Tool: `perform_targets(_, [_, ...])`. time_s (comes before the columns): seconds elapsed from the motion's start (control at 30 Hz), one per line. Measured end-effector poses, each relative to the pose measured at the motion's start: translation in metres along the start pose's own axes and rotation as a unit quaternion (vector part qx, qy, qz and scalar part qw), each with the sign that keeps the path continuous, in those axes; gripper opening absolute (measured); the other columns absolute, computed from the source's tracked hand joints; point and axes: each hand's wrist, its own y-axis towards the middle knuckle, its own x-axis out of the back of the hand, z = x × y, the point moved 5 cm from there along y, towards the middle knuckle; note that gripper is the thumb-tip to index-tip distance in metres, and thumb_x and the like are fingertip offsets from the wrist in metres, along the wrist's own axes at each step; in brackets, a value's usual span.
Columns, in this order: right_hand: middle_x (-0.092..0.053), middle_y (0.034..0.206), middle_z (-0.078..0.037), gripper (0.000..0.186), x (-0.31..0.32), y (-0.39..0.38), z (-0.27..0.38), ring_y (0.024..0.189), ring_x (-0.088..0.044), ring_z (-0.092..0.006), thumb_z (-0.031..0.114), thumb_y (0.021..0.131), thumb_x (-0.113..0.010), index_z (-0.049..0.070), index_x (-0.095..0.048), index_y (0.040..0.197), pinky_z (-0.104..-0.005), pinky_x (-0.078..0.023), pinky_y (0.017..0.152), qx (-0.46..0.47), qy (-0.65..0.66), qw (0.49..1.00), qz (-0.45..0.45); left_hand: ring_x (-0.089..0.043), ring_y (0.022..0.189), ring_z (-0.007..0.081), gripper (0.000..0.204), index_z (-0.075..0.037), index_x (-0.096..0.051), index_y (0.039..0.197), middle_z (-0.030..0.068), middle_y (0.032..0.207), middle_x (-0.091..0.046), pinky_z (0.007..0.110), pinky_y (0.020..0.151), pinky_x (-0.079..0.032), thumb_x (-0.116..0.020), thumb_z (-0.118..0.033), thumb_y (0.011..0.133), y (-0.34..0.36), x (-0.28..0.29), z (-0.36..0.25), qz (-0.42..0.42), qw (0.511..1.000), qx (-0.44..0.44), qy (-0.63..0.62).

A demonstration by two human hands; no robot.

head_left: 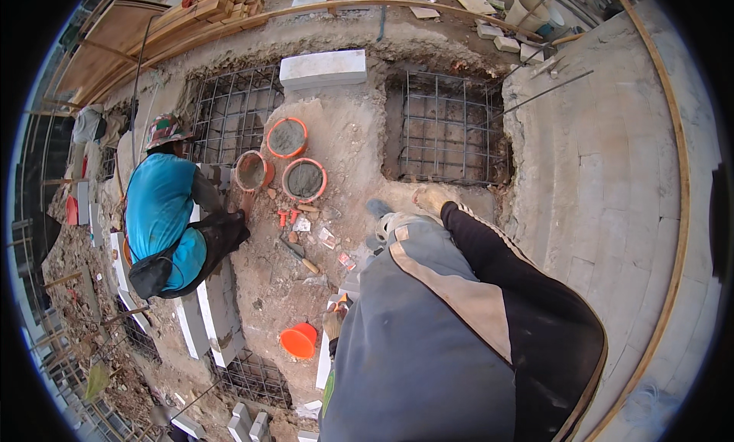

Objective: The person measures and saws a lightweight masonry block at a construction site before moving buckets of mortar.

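My right hand (pixel 430 197), in a tan glove at the end of a black sleeve, reaches forward to the dirt edge of a pit holding a rebar cage (pixel 447 128). Whether it holds anything is too small to tell. My left hand (pixel 334 320) shows only partly beside my grey shirt. It is low over a white block (pixel 324 362), and its fingers are unclear. An orange bowl (pixel 298 340) lies on the dirt just left of that hand.
A co-worker in a blue shirt (pixel 157 212) crouches at left, one hand by three orange buckets of grey mortar (pixel 305 180). A trowel (pixel 298 255) and small scraps lie on the dirt. White blocks (pixel 218 312), another rebar cage (pixel 237 105), stacked timber (pixel 222 6) and paved ground (pixel 612 174) surround the spot.
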Motion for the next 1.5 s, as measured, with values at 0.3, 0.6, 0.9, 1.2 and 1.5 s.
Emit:
perform_targets(0.3, [-0.068,0.076,-0.009,0.014,-0.019,0.044,-0.048,0.068,-0.067,-0.0232,0.017,0.093,-0.057,0.012,-0.069,0.090,-0.0398,-0.049,0.057,-0.255,0.192,0.942,0.101,-0.062,0.063,0.0133,0.041,0.008,-0.061,0.124,0.0114,0.080,-0.070,0.026,0.057,-0.048,-0.058,-0.002,0.085,-0.038,-0.044,-0.097,-0.103,0.987,-0.106,-0.055])
perform_targets(0.6, [-0.061,0.074,-0.003,0.045,0.002,0.163,-0.009,0.057,-0.056,-0.0227,0.052,0.102,-0.043,0.014,-0.065,0.092,-0.0376,-0.039,0.047,-0.103,0.263,0.919,0.277,-0.070,0.096,0.0341,0.033,-0.012,-0.073,0.113,0.0182,0.098,-0.073,0.043,0.089,-0.053,-0.058,-0.022,0.086,-0.077,-0.067,-0.015,-0.315,0.892,-0.103,0.308])
perform_targets(0.9, [-0.063,0.084,-0.003,0.017,0.009,0.246,0.147,0.065,-0.060,-0.0247,0.027,0.090,-0.055,0.016,-0.061,0.101,-0.0403,-0.045,0.062,-0.143,0.220,0.919,0.294,-0.071,0.096,0.0324,0.034,-0.017,-0.074,0.110,0.0134,0.098,-0.075,0.042,0.088,-0.054,-0.069,-0.030,0.079,-0.109,-0.143,0.091,-0.319,0.946,0.051,0.021])
perform_targets(1.2, [-0.058,0.078,-0.008,0.007,-0.062,0.193,0.150,0.059,-0.054,-0.0204,0.012,0.087,-0.057,0.006,-0.060,0.089,-0.0335,-0.043,0.048,-0.168,0.263,0.827,0.468,-0.070,0.097,0.0310,0.032,-0.012,-0.074,0.110,0.0152,0.100,-0.074,0.039,0.087,-0.054,-0.065,-0.025,0.082,-0.107,-0.117,0.095,-0.371,0.928,-0.016,0.033])
perform_targets(1.5, [-0.061,0.081,-0.006,0.015,-0.151,0.140,0.235,0.062,-0.057,-0.0185,0.019,0.092,-0.053,0.006,-0.061,0.094,-0.0318,-0.045,0.050,-0.089,0.067,0.874,0.474,-0.068,0.107,0.0326,0.033,-0.018,-0.073,0.113,0.0142,0.110,-0.073,0.042,0.096,-0.051,-0.065,-0.033,0.085,-0.087,-0.123,0.134,-0.359,0.933,-0.032,0.015])
